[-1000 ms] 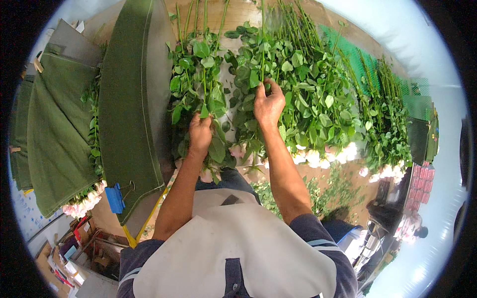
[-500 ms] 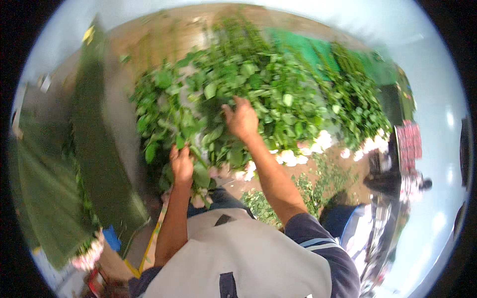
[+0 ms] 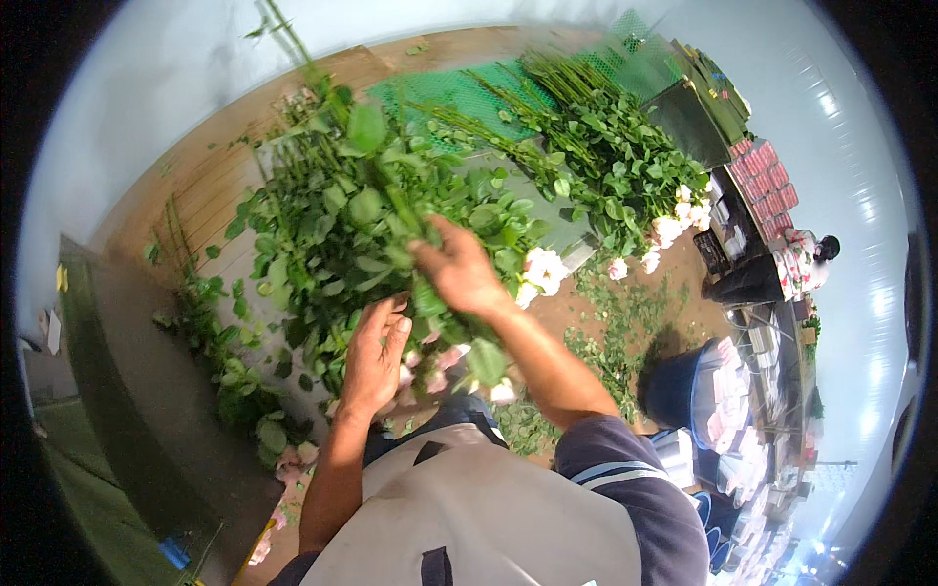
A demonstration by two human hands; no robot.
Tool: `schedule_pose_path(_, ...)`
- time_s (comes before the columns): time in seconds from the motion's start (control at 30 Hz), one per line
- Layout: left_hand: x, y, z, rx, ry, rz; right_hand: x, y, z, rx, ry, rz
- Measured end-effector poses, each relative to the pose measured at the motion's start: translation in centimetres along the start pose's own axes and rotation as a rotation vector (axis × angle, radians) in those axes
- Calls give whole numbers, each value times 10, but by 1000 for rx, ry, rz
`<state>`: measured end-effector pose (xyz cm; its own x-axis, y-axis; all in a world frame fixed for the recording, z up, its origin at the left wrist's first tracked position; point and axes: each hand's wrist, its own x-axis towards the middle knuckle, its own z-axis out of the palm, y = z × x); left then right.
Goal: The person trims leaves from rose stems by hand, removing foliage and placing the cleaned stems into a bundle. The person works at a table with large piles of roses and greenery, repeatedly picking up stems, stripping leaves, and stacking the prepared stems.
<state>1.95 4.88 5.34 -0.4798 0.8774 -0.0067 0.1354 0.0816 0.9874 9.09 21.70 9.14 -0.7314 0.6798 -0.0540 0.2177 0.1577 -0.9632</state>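
My right hand [image 3: 457,264] is closed round a leafy rose stem [image 3: 396,190], held slantwise over the heap. Its bare lower end sticks out past the table's far edge at upper left. Just below and left of it, my left hand [image 3: 374,356] is cupped beside the leaves, thumb apart, with nothing visibly held. Under both hands lies a thick heap of cut roses [image 3: 313,210], stems pointing away from me. Their pale pink blooms [image 3: 445,361] hang at the near edge, partly hidden by my hands.
A second bundle of roses [image 3: 625,146] lies to the right, by green netting [image 3: 445,93]. Several stems [image 3: 210,322] lie at left beside a dark green panel [image 3: 107,391]. Leaf litter [image 3: 625,313] covers the floor. A blue bin [image 3: 674,386] and another person [image 3: 796,264] are at right.
My view has swung leftward, so the roses shift left in the picture. My right hand has closed on a stem and lifted it; my left hand has moved nearer to the right.
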Motion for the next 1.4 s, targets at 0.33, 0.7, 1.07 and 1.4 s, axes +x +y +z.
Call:
schedule_pose_path(0.33,220,19,173,-391,38,11,53,80,-189,-122,65,7)
schedule_pose_path(0.7,284,16,190,-435,281,-263,171,202,-251,-454,-77,-78)
schedule_pose_path(1.07,320,-7,223,-426,235,-317,328,263,-393,-20,103,324)
schedule_pose_path(1.4,420,-88,309,-1046,324,-518,233,238,-335,192,-78,372)
